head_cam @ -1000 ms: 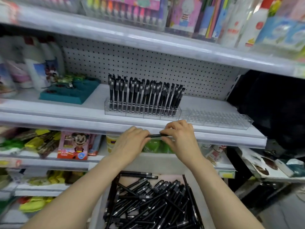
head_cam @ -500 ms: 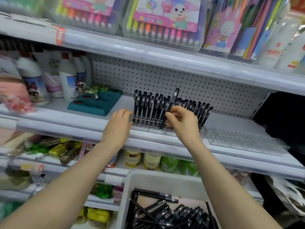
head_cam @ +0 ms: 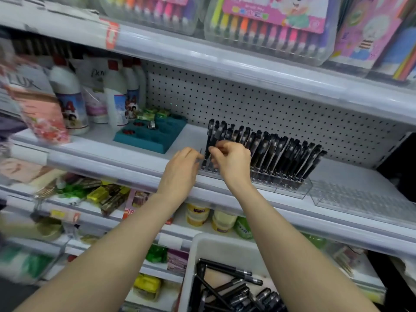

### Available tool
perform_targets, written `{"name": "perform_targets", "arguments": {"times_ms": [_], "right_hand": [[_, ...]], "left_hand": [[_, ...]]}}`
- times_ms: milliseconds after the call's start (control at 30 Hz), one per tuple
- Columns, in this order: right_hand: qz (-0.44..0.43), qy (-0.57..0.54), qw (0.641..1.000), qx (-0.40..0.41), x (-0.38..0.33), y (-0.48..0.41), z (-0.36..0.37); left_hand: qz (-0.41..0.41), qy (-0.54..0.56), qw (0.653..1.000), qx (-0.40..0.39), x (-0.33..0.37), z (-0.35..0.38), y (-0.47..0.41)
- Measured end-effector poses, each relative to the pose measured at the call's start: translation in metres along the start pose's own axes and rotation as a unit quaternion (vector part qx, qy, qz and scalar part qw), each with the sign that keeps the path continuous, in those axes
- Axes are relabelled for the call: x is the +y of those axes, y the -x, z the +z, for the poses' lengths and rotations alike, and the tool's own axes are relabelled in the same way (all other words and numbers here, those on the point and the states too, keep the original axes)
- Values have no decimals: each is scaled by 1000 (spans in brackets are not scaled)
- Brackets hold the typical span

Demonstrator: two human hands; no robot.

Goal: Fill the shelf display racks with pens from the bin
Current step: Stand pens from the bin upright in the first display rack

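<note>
Pen (head_cam: 208, 145), pinched by the right hand (head_cam: 231, 161), should sink upright into the rack (head_cam: 292, 188) at its nine-o'clock end, while the loose-fingered left hand (head_cam: 180, 170) steadies that edge.

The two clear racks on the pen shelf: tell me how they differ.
1. The left rack is packed with standing black pens; the right rack shows none.
2. The right hand pinches a pen at the left rack's end, with the left hand beside it; no hand is near the right rack.
Shared: both are clear plastic with slot grids, side by side on the same shelf.
</note>
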State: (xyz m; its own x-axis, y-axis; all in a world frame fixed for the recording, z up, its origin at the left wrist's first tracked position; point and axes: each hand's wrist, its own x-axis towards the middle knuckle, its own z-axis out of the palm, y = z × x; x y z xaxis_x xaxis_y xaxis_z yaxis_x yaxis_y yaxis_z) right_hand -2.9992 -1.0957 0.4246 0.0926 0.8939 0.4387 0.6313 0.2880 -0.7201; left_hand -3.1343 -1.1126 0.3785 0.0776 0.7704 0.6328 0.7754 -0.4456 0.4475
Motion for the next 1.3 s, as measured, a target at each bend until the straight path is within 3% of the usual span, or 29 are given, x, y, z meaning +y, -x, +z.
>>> {"name": "perform_targets", "arguments": {"times_ms": [233,633,1033,1300], "right_hand": [[-16,115,993,-21,-4,-4,4],[-37,177,983,-11,-7,-5,7],[-28,144,988,-37,2,7,4],[-32,104,994,-23,42,67,-45]], "left_hand": [[22,13,1000,14,-4,1,1],[31,10,999,13,-5,0,2],[20,-10,1000,-8,-2,-1,4],[32,-4,999,-2,30,4,55]]}}
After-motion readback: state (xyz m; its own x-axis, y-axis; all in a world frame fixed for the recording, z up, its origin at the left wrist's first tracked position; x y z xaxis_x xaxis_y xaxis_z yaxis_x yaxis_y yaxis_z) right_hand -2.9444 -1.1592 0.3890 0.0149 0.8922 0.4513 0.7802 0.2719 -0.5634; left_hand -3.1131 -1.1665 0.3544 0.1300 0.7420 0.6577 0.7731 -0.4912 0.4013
